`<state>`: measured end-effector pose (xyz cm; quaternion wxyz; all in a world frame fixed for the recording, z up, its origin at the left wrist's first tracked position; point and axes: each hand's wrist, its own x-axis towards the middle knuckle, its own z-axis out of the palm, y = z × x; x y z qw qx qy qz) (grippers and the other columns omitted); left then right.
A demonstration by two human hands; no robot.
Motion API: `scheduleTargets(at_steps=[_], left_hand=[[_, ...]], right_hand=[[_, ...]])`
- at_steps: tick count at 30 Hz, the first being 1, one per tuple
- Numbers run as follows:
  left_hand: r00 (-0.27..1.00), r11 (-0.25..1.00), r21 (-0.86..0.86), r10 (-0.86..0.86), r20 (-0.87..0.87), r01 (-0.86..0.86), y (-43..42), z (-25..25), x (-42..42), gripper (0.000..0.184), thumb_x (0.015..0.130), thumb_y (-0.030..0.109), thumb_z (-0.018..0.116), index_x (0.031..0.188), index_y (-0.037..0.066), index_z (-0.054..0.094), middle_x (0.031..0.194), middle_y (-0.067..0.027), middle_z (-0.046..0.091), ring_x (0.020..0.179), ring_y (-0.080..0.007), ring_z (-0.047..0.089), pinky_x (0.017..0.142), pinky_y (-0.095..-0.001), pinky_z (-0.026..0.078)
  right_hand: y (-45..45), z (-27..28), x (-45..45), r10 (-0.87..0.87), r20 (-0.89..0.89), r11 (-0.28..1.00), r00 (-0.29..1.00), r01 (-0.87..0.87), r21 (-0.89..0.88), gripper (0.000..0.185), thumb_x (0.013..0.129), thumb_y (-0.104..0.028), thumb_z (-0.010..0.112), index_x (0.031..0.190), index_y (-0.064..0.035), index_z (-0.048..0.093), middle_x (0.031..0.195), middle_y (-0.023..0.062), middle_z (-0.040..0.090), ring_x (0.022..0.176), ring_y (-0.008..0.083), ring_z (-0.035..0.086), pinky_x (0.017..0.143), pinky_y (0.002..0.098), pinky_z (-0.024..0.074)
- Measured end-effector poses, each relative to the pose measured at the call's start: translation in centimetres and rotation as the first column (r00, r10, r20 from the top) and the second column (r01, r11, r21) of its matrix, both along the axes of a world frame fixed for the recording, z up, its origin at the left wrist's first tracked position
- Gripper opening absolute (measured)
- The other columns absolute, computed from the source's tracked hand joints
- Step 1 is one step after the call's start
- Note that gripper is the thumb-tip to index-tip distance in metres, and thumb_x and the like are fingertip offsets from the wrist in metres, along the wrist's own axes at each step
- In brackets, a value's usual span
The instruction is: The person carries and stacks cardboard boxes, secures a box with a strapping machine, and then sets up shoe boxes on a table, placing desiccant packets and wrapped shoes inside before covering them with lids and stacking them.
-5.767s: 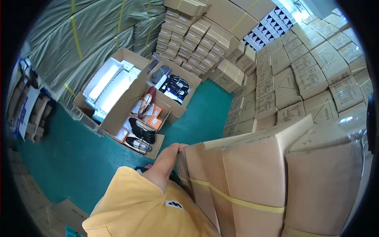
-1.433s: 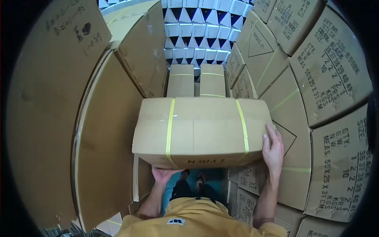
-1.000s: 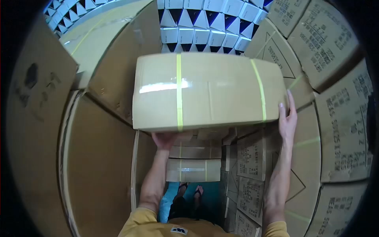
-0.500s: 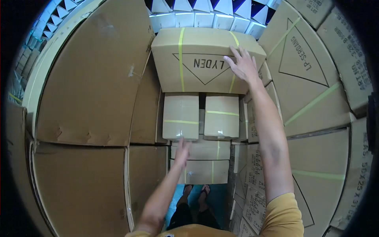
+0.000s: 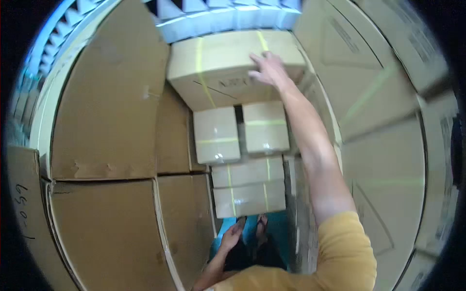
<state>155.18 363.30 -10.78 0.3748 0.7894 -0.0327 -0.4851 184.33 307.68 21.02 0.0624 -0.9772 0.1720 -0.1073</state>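
A large cardboard carton point(image 5: 228, 89) with yellow straps lies across the top of a stack in front of me. Its printing is blurred. My right hand point(image 5: 270, 71) reaches forward to the upper front edge of the carton, near its right strap, fingers apart. Below the carton are two small strapped boxes, the left box point(image 5: 217, 138) and the right box point(image 5: 266, 130), side by side with a narrow dark gap between them. My left hand point(image 5: 232, 237) hangs low in front of my legs, fingers curled together, with nothing visible in them.
Two long flat boxes, an upper box point(image 5: 247, 173) and a lower box point(image 5: 250, 199), support the small ones. Big brown cartons point(image 5: 104, 228) wall the left side. Strapped printed cartons point(image 5: 383, 160) rise on the right. White boxes point(image 5: 228, 19) line the back, and the floor point(image 5: 274, 228) is blue.
My left hand has dropped from the left small box to beside my legs. My right hand stays at the large carton, whose near face now looks tilted. The view has turned slightly.
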Motion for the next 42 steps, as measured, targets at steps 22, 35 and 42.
scheduleTargets(at_steps=[22, 35, 42], left_hand=[[0.842, 0.853, -0.086, -0.521, -0.139, 0.514, -1.3, 5.9, -7.5, 0.031, 0.094, 0.028, 0.058, 0.114, 0.006, 0.062, 0.085, -0.0022, 0.061, 0.070, -0.0122, 0.057, 0.055, -0.0275, 0.043], [0.674, 0.675, 0.113, -0.737, 0.050, 0.730, 7.4, 6.9, -7.4, 0.050, 0.092, 0.017, 0.060, 0.134, -0.007, 0.051, 0.110, -0.0142, 0.067, 0.094, -0.0193, 0.063, 0.083, -0.0314, 0.050], [0.486, 0.488, 0.043, -0.873, 0.040, 0.872, 3.7, 7.5, -9.5, 0.050, 0.088, 0.029, 0.063, 0.129, 0.001, 0.059, 0.119, -0.0177, 0.067, 0.107, -0.0263, 0.065, 0.095, -0.0357, 0.049]], right_hand=[[75.3, -29.3, -92.9, -0.775, -0.628, -0.457, -0.068, 0.747, 0.483, 0.044, 0.087, -0.040, 0.062, 0.110, -0.0030, 0.069, 0.109, 0.0229, 0.068, 0.098, 0.0370, 0.066, 0.083, 0.0429, 0.0538], [66.6, -27.1, -83.4, -0.662, -0.654, -0.725, -0.367, 0.534, 0.435, 0.060, 0.073, -0.050, 0.073, 0.103, 0.0023, 0.071, 0.100, 0.0174, 0.072, 0.095, 0.0300, 0.068, 0.089, 0.0393, 0.0506], [66.3, -27.9, -88.0, -0.649, -0.623, -0.660, -0.437, -0.085, 0.747, 0.019, 0.083, -0.025, 0.066, 0.077, -0.0074, 0.062, 0.069, 0.0076, 0.059, 0.059, 0.0158, 0.058, 0.042, 0.0330, 0.0412]])
